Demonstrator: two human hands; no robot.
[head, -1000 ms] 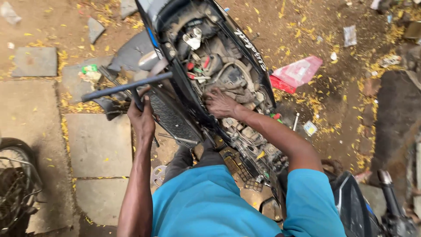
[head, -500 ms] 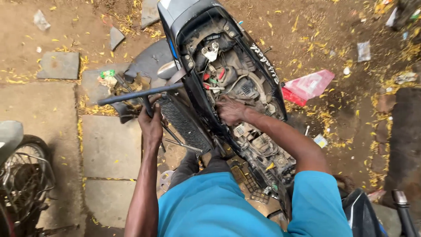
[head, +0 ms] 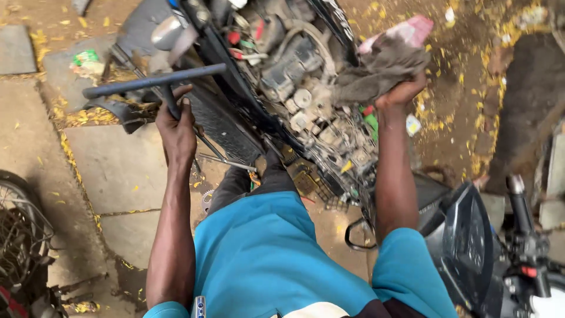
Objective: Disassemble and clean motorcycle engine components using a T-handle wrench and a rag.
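A stripped-down scooter [head: 282, 76] lies open below me, its dusty engine parts and wiring exposed. My left hand [head: 176, 126] grips the shaft of a dark T-handle wrench [head: 154, 82] held against the scooter's left side. Over the scooter's right edge, my right hand [head: 400, 94] is raised and clutches a dirty grey rag [head: 382, 65]. My blue shirt fills the bottom of the view.
A second scooter's handlebar and dark panel [head: 488, 247] stand at the lower right. A wheel with spokes [head: 20, 235] is at the lower left. Stone slabs [head: 112, 171], dirt with yellow petals, a pink bag [head: 412, 29] and green litter [head: 87, 58] surround the scooter.
My right hand has left the engine bay and lifted to the right, now holding the rag. The left hand keeps its grip on the wrench. The view has moved closer.
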